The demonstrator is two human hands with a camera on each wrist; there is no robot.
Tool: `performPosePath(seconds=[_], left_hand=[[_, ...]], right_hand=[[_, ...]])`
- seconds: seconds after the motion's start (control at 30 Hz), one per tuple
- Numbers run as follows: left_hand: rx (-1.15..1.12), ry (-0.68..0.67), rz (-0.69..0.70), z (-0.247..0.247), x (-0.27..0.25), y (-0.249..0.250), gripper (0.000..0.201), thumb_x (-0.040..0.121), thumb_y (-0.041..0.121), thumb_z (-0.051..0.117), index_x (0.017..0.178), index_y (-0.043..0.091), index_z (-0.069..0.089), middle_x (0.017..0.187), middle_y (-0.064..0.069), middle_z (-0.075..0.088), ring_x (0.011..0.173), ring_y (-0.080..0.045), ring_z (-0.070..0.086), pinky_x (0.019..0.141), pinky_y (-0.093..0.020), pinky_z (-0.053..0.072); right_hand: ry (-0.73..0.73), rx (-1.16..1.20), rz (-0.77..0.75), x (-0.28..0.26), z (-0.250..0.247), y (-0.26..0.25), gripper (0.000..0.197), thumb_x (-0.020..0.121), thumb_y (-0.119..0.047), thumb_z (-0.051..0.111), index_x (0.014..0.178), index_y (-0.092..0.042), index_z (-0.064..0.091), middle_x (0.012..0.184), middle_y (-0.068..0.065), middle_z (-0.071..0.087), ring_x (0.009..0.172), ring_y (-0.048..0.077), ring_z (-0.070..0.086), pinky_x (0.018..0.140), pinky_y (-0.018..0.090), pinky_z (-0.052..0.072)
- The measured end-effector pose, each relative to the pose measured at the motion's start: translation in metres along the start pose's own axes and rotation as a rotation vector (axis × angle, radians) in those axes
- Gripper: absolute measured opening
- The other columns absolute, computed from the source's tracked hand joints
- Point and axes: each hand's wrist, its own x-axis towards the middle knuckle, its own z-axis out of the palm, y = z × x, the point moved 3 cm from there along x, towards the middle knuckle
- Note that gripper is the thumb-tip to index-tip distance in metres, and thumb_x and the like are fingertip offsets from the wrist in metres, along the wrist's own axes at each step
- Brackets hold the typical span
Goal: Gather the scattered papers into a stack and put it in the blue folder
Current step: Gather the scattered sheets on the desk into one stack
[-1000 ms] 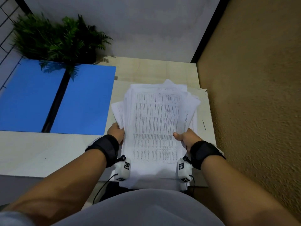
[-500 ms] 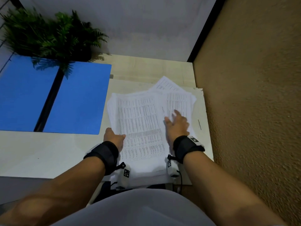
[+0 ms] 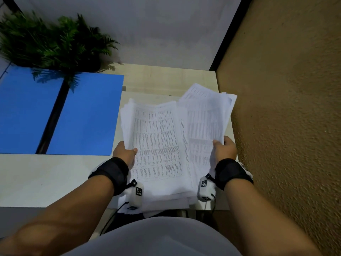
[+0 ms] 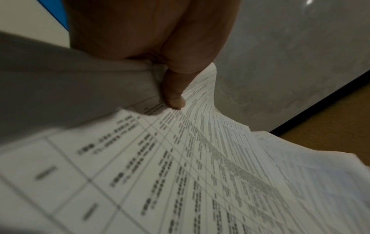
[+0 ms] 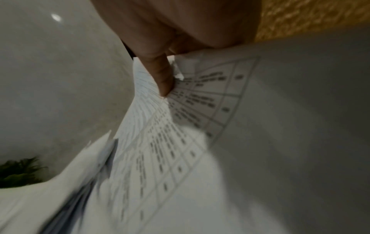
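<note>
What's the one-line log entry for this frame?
left hand: grips papers left edge | right hand: grips right edge | papers: uneven, fanned | blue folder: open, left, no papers inside

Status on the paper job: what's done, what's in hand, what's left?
Done: sheets pulled together near the table's right end. In hand: left hand and right hand each grip the papers, uneven and fanned. Left: square them, move them into the open, empty blue folder.

printed papers (image 3: 156,145) fanned, uneven; blue folder (image 3: 86,115) open flat
</note>
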Motion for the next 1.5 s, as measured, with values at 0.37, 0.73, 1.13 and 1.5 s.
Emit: performPosePath(seconds=[0.37, 0.73, 1.13, 1.5], left_hand=[[0.035, -0.044, 0.076, -0.022, 0.011, 0.009, 0.035, 0.091, 0.001, 0.058, 0.125, 0.009, 0.052, 0.116, -0.011, 0.06, 0.107, -0.031, 0.058, 0.098, -0.045, 0.049], [0.198, -0.198, 0.017, -0.023, 0.011, 0.007, 0.063, 0.096, 0.041, 0.05, 0.144, 0.008, 0.029, 0.138, -0.016, 0.05, 0.123, -0.036, 0.051, 0.101, -0.043, 0.044], [-0.243, -0.274, 0.087, -0.023, -0.001, 0.007, 0.051, 0.105, 0.037, 0.029, 0.153, 0.036, 0.013, 0.16, 0.006, 0.016, 0.149, -0.017, 0.015, 0.119, -0.038, 0.016], [-0.122, -0.33, 0.018, -0.032, 0.004, -0.007, 0.036, 0.095, 0.014, 0.057, 0.069, 0.018, 0.032, 0.047, -0.004, 0.025, 0.035, -0.013, 0.018, 0.043, -0.021, 0.016]], right_hand=[[0.325, -0.051, -0.471, -0.028, -0.093, -0.13, 0.018, 0.093, -0.019, 0.055, 0.103, -0.008, 0.066, 0.09, 0.002, 0.063, 0.084, 0.016, 0.059, 0.075, 0.025, 0.043], [0.08, 0.435, -0.512, -0.086, -0.045, -0.18, 0.033, 0.096, 0.009, 0.045, 0.126, -0.003, 0.046, 0.099, -0.005, 0.059, 0.071, -0.019, 0.064, 0.06, 0.002, 0.048], [-0.22, -0.11, -0.125, -0.074, 0.074, -0.019, 0.02, 0.099, -0.001, 0.043, 0.105, -0.02, 0.048, 0.088, 0.001, 0.054, 0.085, 0.025, 0.055, 0.07, 0.026, 0.047], [-0.266, 0.104, 0.022, -0.05, 0.07, -0.015, 0.063, 0.099, 0.009, 0.035, 0.135, -0.041, 0.044, 0.134, 0.004, 0.054, 0.117, 0.023, 0.057, 0.104, 0.038, 0.048]])
